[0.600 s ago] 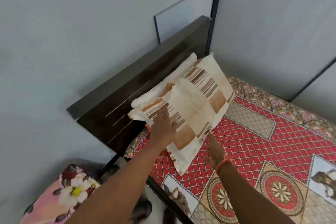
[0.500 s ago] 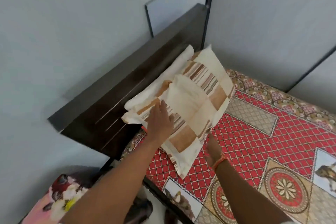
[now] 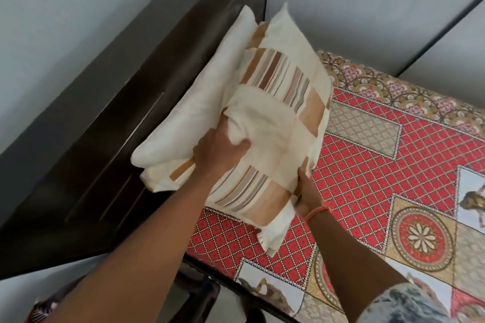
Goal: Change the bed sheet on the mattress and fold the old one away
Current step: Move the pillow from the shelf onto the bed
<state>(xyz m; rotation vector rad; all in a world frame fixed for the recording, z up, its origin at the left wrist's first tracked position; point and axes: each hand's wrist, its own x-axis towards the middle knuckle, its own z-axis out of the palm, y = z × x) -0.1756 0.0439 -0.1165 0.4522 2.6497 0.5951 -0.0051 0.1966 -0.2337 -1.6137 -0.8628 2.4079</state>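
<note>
Two pillows stacked — left hand gripping, right hand under edge.

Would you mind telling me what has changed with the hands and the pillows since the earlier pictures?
The left hand, which lay flat on the striped pillow, now grips a bunch of its cover. The right hand has moved in under the pillow's lower edge. The plain pillow remains behind it against the headboard, and the red patterned sheet is unchanged.

Pale grey walls with dark vertical strips, dark wooden headboard against them.
</note>
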